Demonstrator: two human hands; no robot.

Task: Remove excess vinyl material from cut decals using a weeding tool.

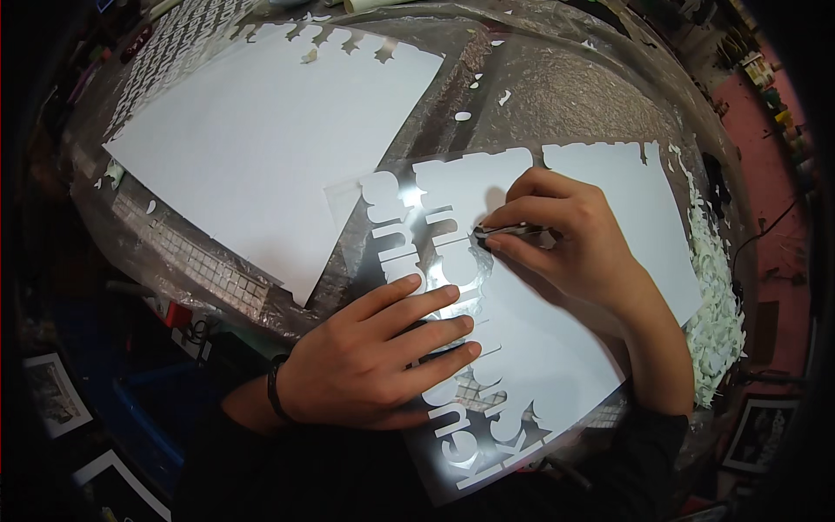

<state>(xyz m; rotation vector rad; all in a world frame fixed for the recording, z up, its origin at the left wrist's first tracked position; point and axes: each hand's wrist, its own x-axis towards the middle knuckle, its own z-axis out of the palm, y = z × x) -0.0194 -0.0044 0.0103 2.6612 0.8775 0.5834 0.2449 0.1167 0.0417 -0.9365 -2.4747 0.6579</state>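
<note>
A glossy clear sheet with cut white vinyl letters point(450, 450) and a large white vinyl area point(541, 352) lies before me. My left hand point(385, 359) rests flat across the letters, fingers spread, a dark band around its wrist. Between thumb and fingers of my right hand point(561, 228) is a slim metal hand tool point(515, 230), its kind partly hidden by the fingers. The tool's tip is at the edge of the white vinyl, by the upper letters. Left of this sheet lies a second white sheet point(274, 137), with cut shapes along its far edge.
A heap of pale vinyl scraps point(711, 320) lines the right edge of the plastic-covered table point(574, 91). Several small white scraps point(463, 116) lie loose on the plastic. At the far left is a sheet of repeated lettering point(173, 65). Framed pictures point(760, 434) stand below the table.
</note>
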